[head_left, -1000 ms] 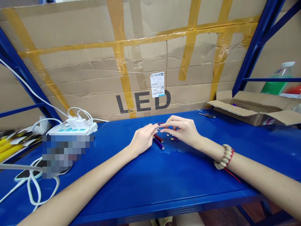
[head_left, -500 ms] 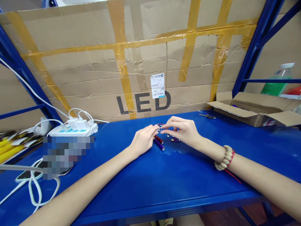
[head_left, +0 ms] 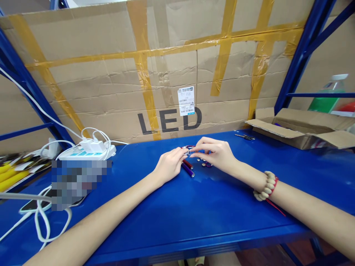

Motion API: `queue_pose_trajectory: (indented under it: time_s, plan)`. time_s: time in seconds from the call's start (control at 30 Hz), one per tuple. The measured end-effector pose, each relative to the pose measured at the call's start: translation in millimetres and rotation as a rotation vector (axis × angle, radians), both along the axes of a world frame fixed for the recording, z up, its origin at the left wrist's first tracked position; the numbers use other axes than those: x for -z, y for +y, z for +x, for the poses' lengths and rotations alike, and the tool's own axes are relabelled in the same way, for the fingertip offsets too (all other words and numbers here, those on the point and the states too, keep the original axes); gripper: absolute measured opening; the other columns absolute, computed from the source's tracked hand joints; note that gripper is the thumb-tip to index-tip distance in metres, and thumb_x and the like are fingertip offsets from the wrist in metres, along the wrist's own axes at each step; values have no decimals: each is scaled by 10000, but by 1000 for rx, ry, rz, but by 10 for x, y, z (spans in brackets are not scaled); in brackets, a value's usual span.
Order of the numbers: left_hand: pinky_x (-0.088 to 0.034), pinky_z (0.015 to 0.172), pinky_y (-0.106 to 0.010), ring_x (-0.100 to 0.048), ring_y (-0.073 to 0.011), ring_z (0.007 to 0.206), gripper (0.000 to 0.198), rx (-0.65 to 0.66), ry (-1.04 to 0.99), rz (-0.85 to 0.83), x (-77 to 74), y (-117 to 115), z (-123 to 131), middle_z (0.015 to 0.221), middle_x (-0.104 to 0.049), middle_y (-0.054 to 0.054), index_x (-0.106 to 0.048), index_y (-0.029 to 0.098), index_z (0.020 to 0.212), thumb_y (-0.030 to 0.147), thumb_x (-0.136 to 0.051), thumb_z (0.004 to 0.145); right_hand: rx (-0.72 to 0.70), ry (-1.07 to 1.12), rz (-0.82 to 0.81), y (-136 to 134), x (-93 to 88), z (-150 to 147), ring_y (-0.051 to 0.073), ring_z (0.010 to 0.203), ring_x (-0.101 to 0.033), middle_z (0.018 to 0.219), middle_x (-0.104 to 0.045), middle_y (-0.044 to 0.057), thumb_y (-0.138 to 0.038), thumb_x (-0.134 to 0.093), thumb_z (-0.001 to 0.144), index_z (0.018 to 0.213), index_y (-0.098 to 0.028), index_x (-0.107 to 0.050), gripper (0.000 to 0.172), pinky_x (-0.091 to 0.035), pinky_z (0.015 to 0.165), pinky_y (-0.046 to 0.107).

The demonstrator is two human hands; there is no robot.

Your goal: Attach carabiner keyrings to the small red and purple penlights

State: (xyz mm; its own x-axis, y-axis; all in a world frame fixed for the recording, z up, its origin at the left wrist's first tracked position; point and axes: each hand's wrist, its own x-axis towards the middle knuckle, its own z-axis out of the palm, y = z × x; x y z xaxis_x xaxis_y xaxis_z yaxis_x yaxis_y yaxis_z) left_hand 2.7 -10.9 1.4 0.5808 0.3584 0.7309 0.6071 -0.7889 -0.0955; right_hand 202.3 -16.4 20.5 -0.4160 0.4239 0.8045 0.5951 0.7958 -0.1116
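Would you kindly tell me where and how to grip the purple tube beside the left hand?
Probably by the near half of the purple tube, pinched across its narrow body from the near side: that end is exposed, while the left hand hides the far end and the red tube lies just beyond.

Flat blue tabletop: white oblong plastic power strip back L; open brown cardboard box back R, dark metal key L of it. Centre: slim purple tube, slim red tube just bhd, round silver discs R of both.
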Motion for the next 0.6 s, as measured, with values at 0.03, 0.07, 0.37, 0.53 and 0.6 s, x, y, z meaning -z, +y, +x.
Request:
queue_pose_trajectory:
  time_s: [0.03, 0.07, 0.37, 0.53, 0.6]
  plan:
    - [-532, 733, -277, -636, -163, 846, 244, 2, 1, 5, 1, 2, -1, 922, -659, -67, -549, 143, 1067, 188, -368, 909, -2, 3, -1, 1, 2, -1, 62, 536, -531, 789, -653, -3, -363, -611, 798, 824, -227, -719, 176, -366, 501, 203]
    - [-533, 735, -277, -637, -163, 848, 243, 3, 1, 8, 3, 3, -2, 925, -660, -68, -549, 143, 1068, 187, -372, 908, -4, 7, -2, 3, 2, -3, 61, 533, -530, 789, -654, -3, -363, -613, 796, 820, -225, -718, 175, -367, 501, 203]
    - [-538, 711, -272, -639, -159, 820, 241, 11, 6, 29, 0, 5, -1, 919, -662, -70, -552, 133, 1063, 176, -374, 906, -20, 27, -29, 8, -3, -8, 58, 523, -520, 785, -648, 0, -365, -625, 785, 808, -217, -715, 174, -365, 498, 202]
    - [-540, 722, -275, -641, -158, 830, 244, 12, 13, 51, 1, 6, -2, 917, -664, -66, -546, 141, 1071, 193, -369, 912, -27, 29, -17, 8, -5, -7, 66, 543, -529, 778, -649, 1, -353, -630, 782, 799, -219, -716, 160, -369, 502, 204]
    - [-539, 724, -270, -643, -155, 831, 241, 14, 17, 50, -3, 3, -3, 919, -665, -66, -544, 143, 1071, 193, -369, 912, -37, 29, -13, 5, -9, -10, 69, 551, -532, 773, -648, 1, -341, -632, 782, 798, -219, -717, 150, -372, 505, 203]
